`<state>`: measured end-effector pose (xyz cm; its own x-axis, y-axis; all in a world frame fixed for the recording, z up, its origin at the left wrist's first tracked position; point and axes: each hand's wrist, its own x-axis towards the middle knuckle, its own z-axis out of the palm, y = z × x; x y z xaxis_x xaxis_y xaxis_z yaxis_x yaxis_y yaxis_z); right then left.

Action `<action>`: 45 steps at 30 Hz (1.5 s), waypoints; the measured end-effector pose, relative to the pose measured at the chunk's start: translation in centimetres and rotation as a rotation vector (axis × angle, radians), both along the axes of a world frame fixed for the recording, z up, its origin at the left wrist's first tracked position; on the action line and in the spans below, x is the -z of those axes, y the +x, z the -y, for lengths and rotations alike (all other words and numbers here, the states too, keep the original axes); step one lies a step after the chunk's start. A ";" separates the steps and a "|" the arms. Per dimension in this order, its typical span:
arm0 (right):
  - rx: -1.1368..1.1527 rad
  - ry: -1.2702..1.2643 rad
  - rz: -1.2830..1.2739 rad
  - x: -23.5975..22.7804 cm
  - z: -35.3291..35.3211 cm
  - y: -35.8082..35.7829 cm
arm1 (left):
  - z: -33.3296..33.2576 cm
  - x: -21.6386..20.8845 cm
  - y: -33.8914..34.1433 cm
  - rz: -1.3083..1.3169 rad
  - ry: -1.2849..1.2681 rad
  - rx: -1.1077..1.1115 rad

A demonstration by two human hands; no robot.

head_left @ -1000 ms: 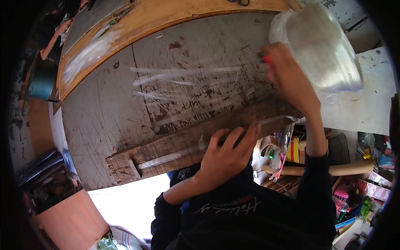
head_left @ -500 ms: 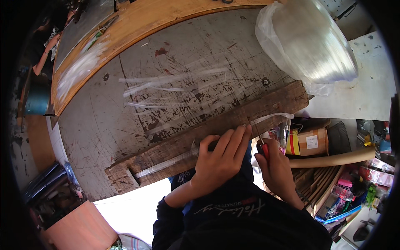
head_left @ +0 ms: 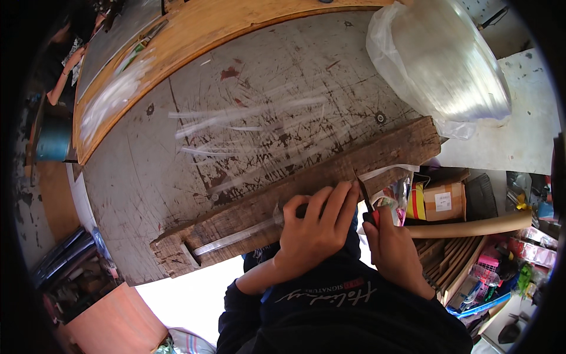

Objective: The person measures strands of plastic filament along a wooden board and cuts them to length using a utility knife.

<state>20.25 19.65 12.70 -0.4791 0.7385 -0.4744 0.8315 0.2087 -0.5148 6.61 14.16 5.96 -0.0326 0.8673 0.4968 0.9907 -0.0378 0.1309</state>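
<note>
A long worn wooden plank (head_left: 318, 177) lies slanted along the near edge of the grey table. Along it runs a clear plastic strip (head_left: 236, 238), its left end near a small flat stop piece (head_left: 191, 255). My left hand (head_left: 315, 230) presses over the strip, fingers together; a dark object under its thumb side is mostly hidden. Just right of those fingertips, my right hand (head_left: 394, 251) grips a red-and-black-handled knife (head_left: 372, 218). Its thin blade crosses the strip on the plank. Beyond the blade, the strip's right end (head_left: 392, 170) sticks out past the plank's near edge.
Several loose clear strips (head_left: 247, 112) lie across the scratched table (head_left: 135, 194). A large roll of clear plastic (head_left: 448, 65) sits at the far right. Below it are a cardboard box (head_left: 445, 200) and a tan tube (head_left: 471, 226). Another person's arm (head_left: 62, 76) shows far left.
My right hand has drawn the knife slightly toward me, and the blade appears turned a little. My left hand stays pressed on the strip. The whole view has shifted slightly.
</note>
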 end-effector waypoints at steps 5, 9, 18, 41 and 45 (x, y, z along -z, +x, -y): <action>-0.001 0.030 0.060 0.0 0.3 -0.4 | 0.2 0.0 -0.2 0.042 -0.053 0.002; 0.025 -0.023 0.058 -0.2 0.0 -0.7 | -0.5 -0.8 -0.3 0.048 -0.033 -0.091; 0.015 -0.200 0.152 -0.8 -1.5 -0.2 | -1.3 -1.4 -0.6 0.203 -0.150 -0.032; 0.895 0.350 -1.078 5.6 -8.2 8.0 | 0.3 -2.8 -1.1 0.272 -0.071 0.106; 1.188 0.531 -1.002 12.6 -14.6 12.7 | 0.4 -2.9 -1.3 0.302 -0.154 0.139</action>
